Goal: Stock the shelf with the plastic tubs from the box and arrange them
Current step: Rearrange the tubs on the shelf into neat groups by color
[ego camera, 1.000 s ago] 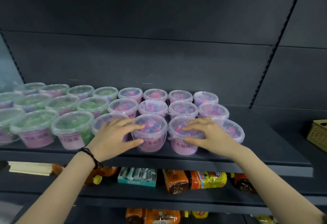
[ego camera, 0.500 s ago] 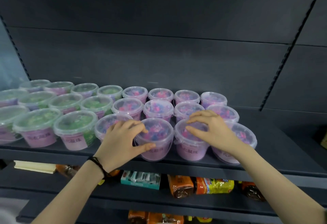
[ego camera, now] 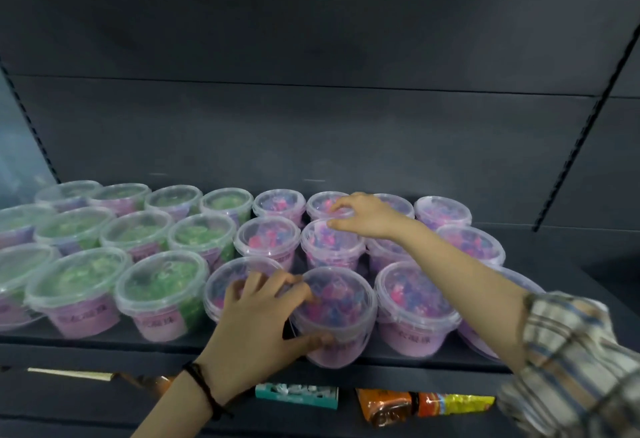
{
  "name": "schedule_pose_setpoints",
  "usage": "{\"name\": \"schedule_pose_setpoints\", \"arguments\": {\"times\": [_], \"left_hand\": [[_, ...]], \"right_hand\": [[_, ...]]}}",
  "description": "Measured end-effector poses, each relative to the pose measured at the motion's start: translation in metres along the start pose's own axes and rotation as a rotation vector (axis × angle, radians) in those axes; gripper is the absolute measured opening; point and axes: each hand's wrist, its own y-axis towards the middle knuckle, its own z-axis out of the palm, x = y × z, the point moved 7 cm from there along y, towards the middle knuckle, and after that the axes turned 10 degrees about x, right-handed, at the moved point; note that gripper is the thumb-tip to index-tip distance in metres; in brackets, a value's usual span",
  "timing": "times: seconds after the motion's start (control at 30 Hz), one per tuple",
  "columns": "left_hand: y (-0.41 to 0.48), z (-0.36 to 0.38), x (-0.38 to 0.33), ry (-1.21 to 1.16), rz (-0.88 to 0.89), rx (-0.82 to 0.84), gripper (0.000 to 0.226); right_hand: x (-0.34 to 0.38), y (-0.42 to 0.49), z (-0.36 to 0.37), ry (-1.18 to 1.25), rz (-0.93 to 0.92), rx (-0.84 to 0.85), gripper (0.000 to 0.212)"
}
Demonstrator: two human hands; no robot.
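We are finding the tubs (ego camera: 135, 233) standing rim to rim in three rows, leaving no gap for fingers between them. Our left hand (ego camera: 256, 327) is gripping the front tub (ego camera: 339, 306). Our right hand (ego camera: 367, 218) is closing on a back-row tub (ego camera: 322, 203), its forearm lying over the right-hand columns. Bare shelf (ego camera: 571, 249) is lying open right of the last tubs, and free air is standing above the lids, before the back panel (ego camera: 311, 126).

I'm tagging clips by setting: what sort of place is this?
Probably a shop aisle: dark metal shelving with slotted uprights, rows of identical lidded tubs with labels facing out, and packaged goods on the shelf below.
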Motion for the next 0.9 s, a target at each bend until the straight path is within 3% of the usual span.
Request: {"name": "schedule_pose_setpoints", "arguments": {"times": [0.13, 0.23, 0.3, 0.43, 0.53, 0.63, 0.77, 0.9], "left_hand": [[0.001, -0.002, 0.000, 0.076, 0.012, -0.106, 0.059], [0.001, -0.002, -0.001, 0.092, 0.008, -0.143, 0.059], [0.001, -0.003, -0.002, 0.088, 0.012, -0.163, 0.057], [0.001, -0.004, -0.002, 0.080, 0.023, -0.187, 0.056], [0.003, -0.005, -0.002, 0.083, 0.013, -0.172, 0.059], [0.003, -0.004, -0.002, 0.093, 0.009, -0.160, 0.057], [0.003, -0.005, -0.002, 0.080, 0.013, -0.177, 0.055], [0.002, -0.006, -0.003, 0.063, 0.020, -0.198, 0.056]], "right_hand": [[-0.008, 0.013, 0.018, 0.019, 0.077, 0.312, 0.059], [-0.016, 0.017, 0.019, -0.099, 0.119, 0.288, 0.057], [-0.015, 0.020, 0.014, -0.143, 0.117, 0.210, 0.043], [-0.006, 0.014, 0.001, -0.245, 0.173, 0.154, 0.059], [-0.005, 0.013, 0.007, -0.230, 0.086, 0.276, 0.050], [0.004, 0.004, 0.023, -0.061, 0.002, 0.471, 0.075], [0.002, 0.013, 0.023, -0.122, 0.038, 0.412, 0.072], [0.009, 0.019, 0.018, -0.302, 0.104, 0.244, 0.078]]}}
